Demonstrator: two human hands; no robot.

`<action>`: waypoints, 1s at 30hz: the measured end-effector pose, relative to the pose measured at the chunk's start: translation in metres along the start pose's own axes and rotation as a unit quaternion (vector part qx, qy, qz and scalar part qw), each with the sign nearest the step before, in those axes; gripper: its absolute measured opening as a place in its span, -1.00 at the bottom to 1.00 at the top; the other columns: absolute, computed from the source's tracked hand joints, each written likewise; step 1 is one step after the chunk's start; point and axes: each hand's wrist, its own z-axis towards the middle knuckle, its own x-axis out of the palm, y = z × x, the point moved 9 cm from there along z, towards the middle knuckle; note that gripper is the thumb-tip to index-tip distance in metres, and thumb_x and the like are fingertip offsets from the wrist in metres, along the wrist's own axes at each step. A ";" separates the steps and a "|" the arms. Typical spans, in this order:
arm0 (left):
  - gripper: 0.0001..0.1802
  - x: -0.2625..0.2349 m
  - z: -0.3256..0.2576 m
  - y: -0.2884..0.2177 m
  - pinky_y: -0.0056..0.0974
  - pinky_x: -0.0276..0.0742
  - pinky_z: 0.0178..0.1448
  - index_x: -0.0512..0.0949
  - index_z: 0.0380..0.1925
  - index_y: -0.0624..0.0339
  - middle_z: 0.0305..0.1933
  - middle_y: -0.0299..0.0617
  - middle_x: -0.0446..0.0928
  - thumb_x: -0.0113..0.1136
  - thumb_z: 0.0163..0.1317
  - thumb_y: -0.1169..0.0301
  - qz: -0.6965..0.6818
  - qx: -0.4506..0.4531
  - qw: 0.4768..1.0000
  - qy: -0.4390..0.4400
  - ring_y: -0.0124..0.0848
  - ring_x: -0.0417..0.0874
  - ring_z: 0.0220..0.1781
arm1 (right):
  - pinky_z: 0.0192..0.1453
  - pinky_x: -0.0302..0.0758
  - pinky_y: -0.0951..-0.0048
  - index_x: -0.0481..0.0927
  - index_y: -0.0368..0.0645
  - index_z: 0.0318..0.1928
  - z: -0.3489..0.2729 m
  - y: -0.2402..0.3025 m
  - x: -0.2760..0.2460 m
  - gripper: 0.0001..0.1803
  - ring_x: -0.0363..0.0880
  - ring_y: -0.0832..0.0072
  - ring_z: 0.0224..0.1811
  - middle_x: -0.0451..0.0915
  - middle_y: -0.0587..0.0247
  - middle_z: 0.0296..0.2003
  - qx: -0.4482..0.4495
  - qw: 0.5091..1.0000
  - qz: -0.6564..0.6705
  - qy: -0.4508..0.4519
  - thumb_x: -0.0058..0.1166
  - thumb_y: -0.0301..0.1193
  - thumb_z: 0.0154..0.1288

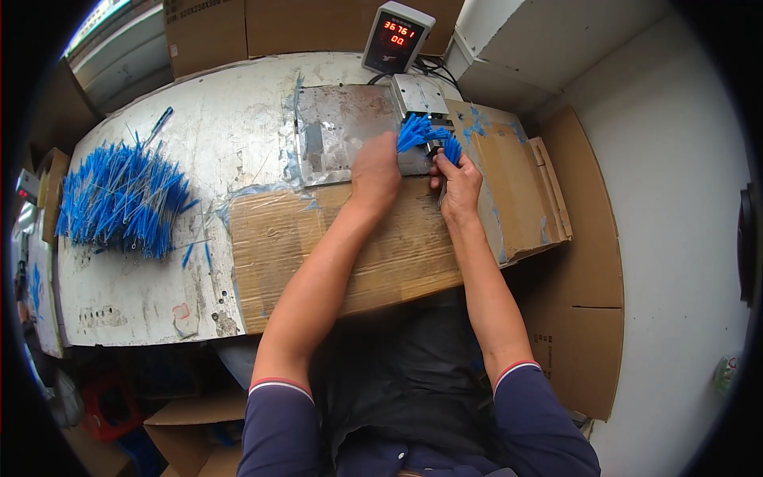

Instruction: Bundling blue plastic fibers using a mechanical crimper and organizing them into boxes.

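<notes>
My left hand (377, 170) is closed around a bunch of thin blue-tipped wires (413, 133), their blue ends fanning out to the right. Close beside it, my right hand (462, 189) grips a second, smaller bunch of blue-tipped wires (452, 149), with some grey lengths trailing below the fingers. Both hands are at a small metal machine block (419, 94) fixed to a worn metal plate (342, 115). The bunches partly cover the block's near end, so whether any wire touches it cannot be made out.
A large heap of blue-tipped wires (123, 199) lies on the white worktable (214, 131) at left, with a few strays near it. A counter with a red display (397, 36) stands behind the block. Flattened cardboard (381, 246) covers the front edge; a white wall (675, 199) rises at right.
</notes>
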 end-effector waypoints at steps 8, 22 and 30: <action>-0.87 -0.005 0.003 -0.005 0.16 0.50 -0.10 0.51 -0.22 0.22 -0.29 0.10 0.60 0.04 0.24 0.57 -0.022 0.023 0.999 -0.035 0.15 0.63 -0.20 | -0.51 0.55 0.57 0.63 -0.23 -0.15 -0.003 0.006 -0.013 -0.80 0.63 0.59 -0.47 0.69 0.32 -0.37 -0.004 0.997 -0.070 -0.025 0.33 -0.61 0.23; -0.84 -0.002 0.002 -0.010 0.03 0.58 -0.06 0.50 -0.26 0.26 -0.26 0.05 0.59 0.09 0.14 0.64 0.044 0.034 0.998 -0.013 0.03 0.65 -0.14 | -0.41 0.69 0.51 0.61 -0.25 -0.12 -0.016 0.002 0.017 -0.81 0.68 0.53 -0.41 0.68 0.28 -0.36 0.049 0.994 -0.038 0.092 0.33 -0.55 0.30; -0.91 -0.009 0.002 0.009 0.09 0.57 -0.16 0.53 -0.20 0.26 -0.32 0.12 0.64 0.16 0.31 0.55 -0.198 -0.063 0.977 -0.044 0.13 0.70 -0.21 | -0.49 0.66 0.51 0.65 -0.27 -0.17 -0.024 -0.009 0.033 -0.84 0.65 0.54 -0.47 0.67 0.30 -0.40 0.055 0.987 -0.119 0.092 0.34 -0.59 0.26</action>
